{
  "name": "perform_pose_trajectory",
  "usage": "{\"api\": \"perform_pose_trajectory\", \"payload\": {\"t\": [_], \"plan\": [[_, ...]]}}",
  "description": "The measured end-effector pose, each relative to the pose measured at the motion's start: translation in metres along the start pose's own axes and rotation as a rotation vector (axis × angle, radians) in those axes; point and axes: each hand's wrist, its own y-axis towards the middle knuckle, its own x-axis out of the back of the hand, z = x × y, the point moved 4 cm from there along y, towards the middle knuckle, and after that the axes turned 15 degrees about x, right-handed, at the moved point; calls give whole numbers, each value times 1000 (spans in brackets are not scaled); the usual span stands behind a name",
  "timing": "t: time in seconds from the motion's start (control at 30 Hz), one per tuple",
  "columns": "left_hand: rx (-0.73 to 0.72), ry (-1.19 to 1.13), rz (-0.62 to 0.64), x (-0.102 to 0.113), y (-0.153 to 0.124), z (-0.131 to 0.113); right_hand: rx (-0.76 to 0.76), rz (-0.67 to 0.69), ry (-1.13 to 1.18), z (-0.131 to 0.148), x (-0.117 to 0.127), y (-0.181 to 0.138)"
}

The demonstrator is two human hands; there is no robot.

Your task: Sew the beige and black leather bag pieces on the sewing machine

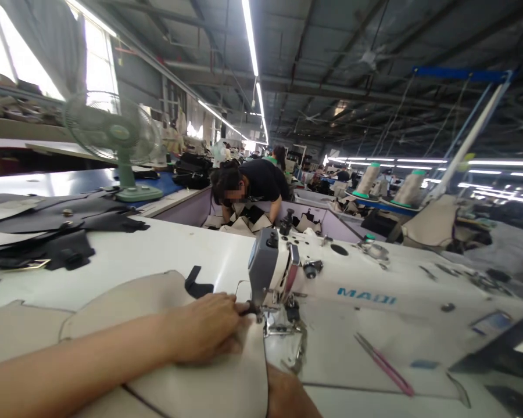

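Note:
A large beige fabric panel with a dark edge lies on the white sewing table, its right edge beside the needle area of the sewing machine. My left hand rests palm down on this panel, fingers stretched toward the machine's presser foot. The fingertips are a little blurred near a dark part by the needle. Low in the view, my right hand is at the panel's right edge. Its fingers are hidden. A short black strap lies just beyond my left hand.
Pink-handled tweezers lie on the machine bed. Black straps with buckles are at the left, below a green fan. Across the table, a person bends over a bin of fabric pieces. Thread cones stand at the right.

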Motion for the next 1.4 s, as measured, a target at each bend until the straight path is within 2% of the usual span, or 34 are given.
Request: {"api": "perform_pose_trajectory", "payload": {"t": [0.07, 0.13, 0.17, 0.27, 0.33, 0.4, 0.47, 0.63, 0.7, 0.77, 0.87, 0.93, 1.03, 1.07, 1.1, 1.17, 1.23, 1.3, 1.4], "plan": [[19, -33, -87, 15, -27, -12, 46, -4, 49, 7, 5, 1], [59, -59, -204, 15, -55, -28, 80, -33, 153, 17, 15, -1], [82, -44, -271, 8, -68, -36, 78, -57, 229, 21, 21, -3], [38, 11, -638, -21, -95, -59, 71, -77, 412, 33, 34, -7], [156, 7, -670, -43, -97, -65, 67, -81, 439, 36, 38, -9], [259, -25, -655, -56, -96, -69, 68, -104, 423, 36, 39, -9], [301, -62, -671, -59, -96, -74, 77, -126, 404, 33, 37, -8], [314, -116, -768, -51, -94, -77, 99, -167, 387, 27, 37, 4], [296, -112, -755, -45, -90, -74, 89, -193, 342, 28, 42, 9], [264, -71, -716, -38, -87, -72, 50, -276, 260, 32, 49, 8], [246, 19, -650, -28, -84, -67, -59, -587, 70, 38, 54, -14], [238, 51, -603, -23, -82, -63, -129, -735, -53, 39, 37, -36], [215, 81, -534, -16, -75, -58, -152, -680, -108, 34, -23, -50], [206, 95, -514, -13, -71, -57, -134, -568, -94, 33, -47, -44], [197, 108, -496, -9, -67, -58, -205, -556, -104, 30, -66, -38], [164, 132, -454, 0, -57, -65, -347, -565, -132, 32, -88, -16], [107, 156, -401, 5, -50, -77, -467, -512, -165, 42, -90, 12], [9, 160, -337, 2, -45, -91, -498, -480, -235, 56, -76, 32], [-197, 154, -227, -18, -49, -103, -509, -519, -347, 71, -51, 35]]}}
